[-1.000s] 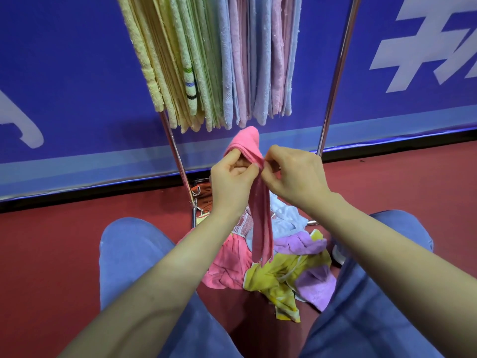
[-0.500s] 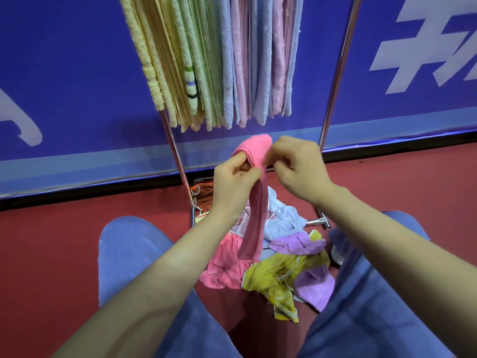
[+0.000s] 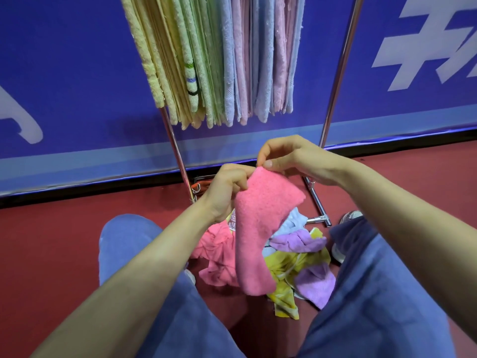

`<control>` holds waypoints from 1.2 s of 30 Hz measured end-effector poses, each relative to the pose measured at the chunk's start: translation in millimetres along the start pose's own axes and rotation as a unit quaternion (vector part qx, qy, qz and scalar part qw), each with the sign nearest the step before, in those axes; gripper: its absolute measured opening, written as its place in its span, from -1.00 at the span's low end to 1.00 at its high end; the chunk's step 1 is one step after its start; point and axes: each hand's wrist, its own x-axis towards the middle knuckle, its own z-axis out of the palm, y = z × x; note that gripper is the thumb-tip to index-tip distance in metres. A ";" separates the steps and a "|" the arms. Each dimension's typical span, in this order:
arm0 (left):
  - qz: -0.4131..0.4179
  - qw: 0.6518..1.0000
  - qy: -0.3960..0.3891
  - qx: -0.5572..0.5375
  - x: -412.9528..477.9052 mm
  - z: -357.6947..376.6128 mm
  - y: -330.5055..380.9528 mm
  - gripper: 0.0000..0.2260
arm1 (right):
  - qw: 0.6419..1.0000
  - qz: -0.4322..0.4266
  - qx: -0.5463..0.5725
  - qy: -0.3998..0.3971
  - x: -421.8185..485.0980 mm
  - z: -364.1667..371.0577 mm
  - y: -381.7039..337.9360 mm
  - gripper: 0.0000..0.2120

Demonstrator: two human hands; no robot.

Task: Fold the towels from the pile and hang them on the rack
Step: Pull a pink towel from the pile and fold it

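Both hands pinch the top edge of a pink towel: the left hand at its left corner, the right hand at its top. It hangs above the towel pile, below the rack of hung towels.

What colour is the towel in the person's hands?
Pink. The towel held by the left hand and right hand shows best in the head view.
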 end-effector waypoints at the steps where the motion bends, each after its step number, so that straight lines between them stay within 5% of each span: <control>1: -0.007 1.000 -0.011 -0.016 0.1 0.1 -1.1 -0.54 | 1.000 0.014 0.012 -0.019 -1.0 -0.8 3.1 -0.94; 16: -0.079 0.985 -0.115 -0.097 -0.5 3.0 -1.7 -0.62 | 0.994 0.056 0.024 -0.088 -14.8 -7.9 17.0 -0.83; 30: -0.106 0.986 -0.111 -0.064 1.6 4.8 3.4 -0.61 | 0.991 0.047 0.093 -0.089 -11.8 -8.3 21.8 -0.69; 36: -0.131 0.985 -0.110 -0.030 -2.8 5.5 2.3 -0.62 | 0.992 0.066 0.067 -0.089 -16.6 -1.9 28.4 -0.84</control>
